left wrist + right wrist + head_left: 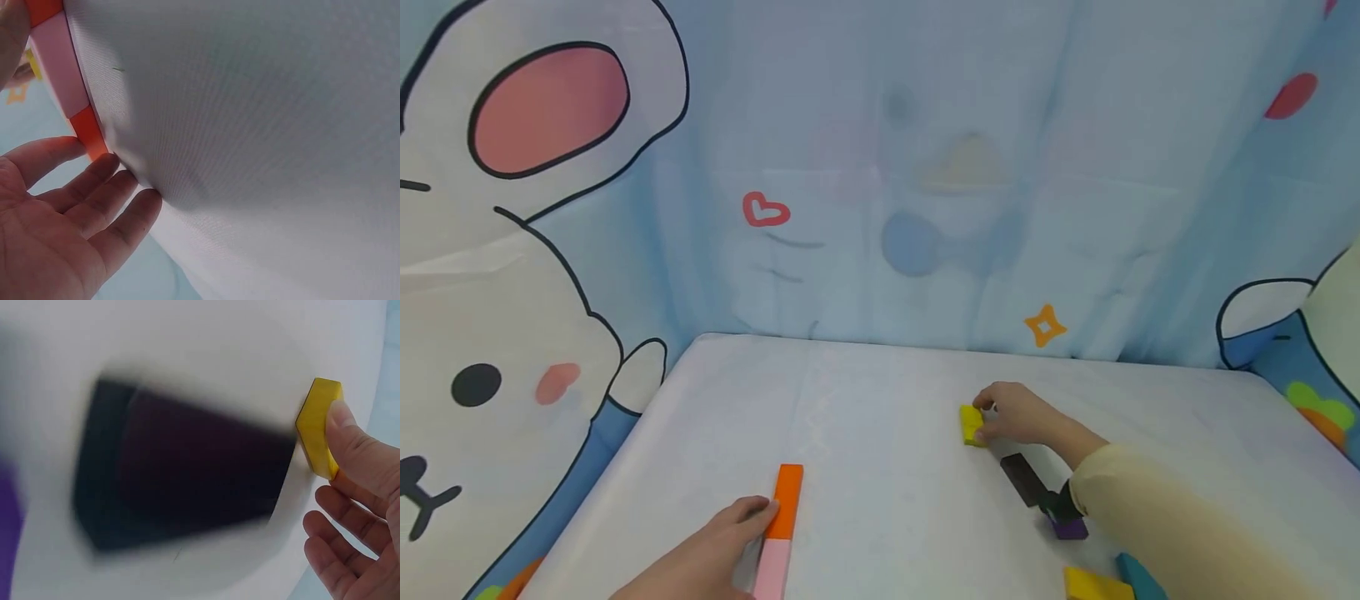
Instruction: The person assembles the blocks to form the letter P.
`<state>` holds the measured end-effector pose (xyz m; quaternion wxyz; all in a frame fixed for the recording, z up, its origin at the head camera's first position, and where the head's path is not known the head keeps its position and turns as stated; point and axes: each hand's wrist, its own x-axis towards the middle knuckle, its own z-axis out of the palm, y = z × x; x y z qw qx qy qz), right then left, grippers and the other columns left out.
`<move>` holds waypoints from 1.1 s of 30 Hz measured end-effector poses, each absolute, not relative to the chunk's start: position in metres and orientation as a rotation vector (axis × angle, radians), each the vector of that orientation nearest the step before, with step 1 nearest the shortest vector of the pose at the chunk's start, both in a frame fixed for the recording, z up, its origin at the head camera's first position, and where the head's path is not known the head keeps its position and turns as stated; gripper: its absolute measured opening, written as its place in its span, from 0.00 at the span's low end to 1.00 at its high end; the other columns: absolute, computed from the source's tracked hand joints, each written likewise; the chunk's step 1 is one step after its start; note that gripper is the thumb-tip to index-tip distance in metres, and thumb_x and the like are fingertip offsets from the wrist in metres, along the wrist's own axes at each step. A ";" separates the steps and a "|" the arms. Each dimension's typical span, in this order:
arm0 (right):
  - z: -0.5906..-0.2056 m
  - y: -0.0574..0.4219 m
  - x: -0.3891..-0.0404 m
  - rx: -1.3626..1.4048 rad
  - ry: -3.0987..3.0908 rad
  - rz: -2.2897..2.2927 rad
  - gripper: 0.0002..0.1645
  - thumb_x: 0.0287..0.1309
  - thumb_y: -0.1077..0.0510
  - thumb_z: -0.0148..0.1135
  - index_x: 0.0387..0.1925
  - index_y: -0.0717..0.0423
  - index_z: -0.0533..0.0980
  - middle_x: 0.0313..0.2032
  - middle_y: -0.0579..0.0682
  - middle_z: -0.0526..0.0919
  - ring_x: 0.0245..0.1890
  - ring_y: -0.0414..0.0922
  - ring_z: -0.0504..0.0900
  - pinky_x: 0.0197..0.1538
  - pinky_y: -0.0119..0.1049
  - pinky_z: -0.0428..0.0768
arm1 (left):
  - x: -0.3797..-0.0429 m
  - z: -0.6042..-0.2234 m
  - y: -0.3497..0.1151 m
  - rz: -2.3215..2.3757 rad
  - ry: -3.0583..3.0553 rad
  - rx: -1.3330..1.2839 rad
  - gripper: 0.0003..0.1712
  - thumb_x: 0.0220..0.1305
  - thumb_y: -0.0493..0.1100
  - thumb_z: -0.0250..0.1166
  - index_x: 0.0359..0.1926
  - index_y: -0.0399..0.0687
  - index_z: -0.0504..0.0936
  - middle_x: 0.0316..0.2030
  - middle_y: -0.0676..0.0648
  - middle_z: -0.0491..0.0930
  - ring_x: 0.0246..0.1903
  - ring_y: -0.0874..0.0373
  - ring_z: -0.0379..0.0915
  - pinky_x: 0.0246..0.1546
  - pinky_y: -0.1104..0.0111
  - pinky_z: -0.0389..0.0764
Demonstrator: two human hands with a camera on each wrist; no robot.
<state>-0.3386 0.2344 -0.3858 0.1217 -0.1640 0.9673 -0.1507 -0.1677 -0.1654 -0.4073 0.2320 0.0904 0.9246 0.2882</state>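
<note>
In the head view, my left hand (718, 542) lies along the left side of a row of blocks, an orange block (788, 500) with a pink block (772, 568) behind its near end. The left wrist view shows its fingers spread and gently bent, the index fingertip touching the orange end of the row, beyond the pink block (62, 69); another orange piece (45, 9) is by the thumb. My right hand (1018, 414) pinches a small yellow block (971, 426) between thumb and index finger. Its other fingers curl loosely below the yellow block (317, 425) in the right wrist view.
Near the right forearm lie a dark block (1022, 479) and a purple block (1070, 530). Another yellow block (1097, 585) and a teal block (1138, 577) sit at the front edge of the view. A printed curtain (850, 275) hangs behind the white table (880, 433).
</note>
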 end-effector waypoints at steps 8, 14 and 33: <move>-0.390 0.184 -0.333 -0.532 2.835 -0.427 0.28 0.54 0.56 0.78 0.53 0.67 0.81 0.49 0.59 0.85 0.50 0.54 0.82 0.60 0.52 0.82 | -0.167 -0.407 -0.166 0.798 2.532 0.256 0.60 0.43 0.56 0.84 0.74 0.38 0.67 0.74 0.37 0.62 0.65 0.41 0.68 0.59 0.43 0.81; -0.390 0.168 -0.328 -0.536 2.840 -0.437 0.29 0.54 0.55 0.78 0.54 0.67 0.81 0.50 0.59 0.85 0.52 0.55 0.82 0.61 0.52 0.81 | -0.168 -0.405 -0.165 0.795 2.531 0.263 0.60 0.44 0.55 0.84 0.74 0.39 0.67 0.74 0.37 0.62 0.65 0.42 0.68 0.59 0.44 0.81; -0.401 0.099 -0.330 -0.452 2.864 -0.532 0.27 0.56 0.52 0.77 0.53 0.63 0.82 0.50 0.56 0.86 0.47 0.48 0.81 0.61 0.47 0.82 | -0.170 -0.407 -0.166 0.780 2.538 0.250 0.58 0.44 0.51 0.85 0.74 0.40 0.67 0.73 0.37 0.64 0.65 0.42 0.68 0.60 0.42 0.79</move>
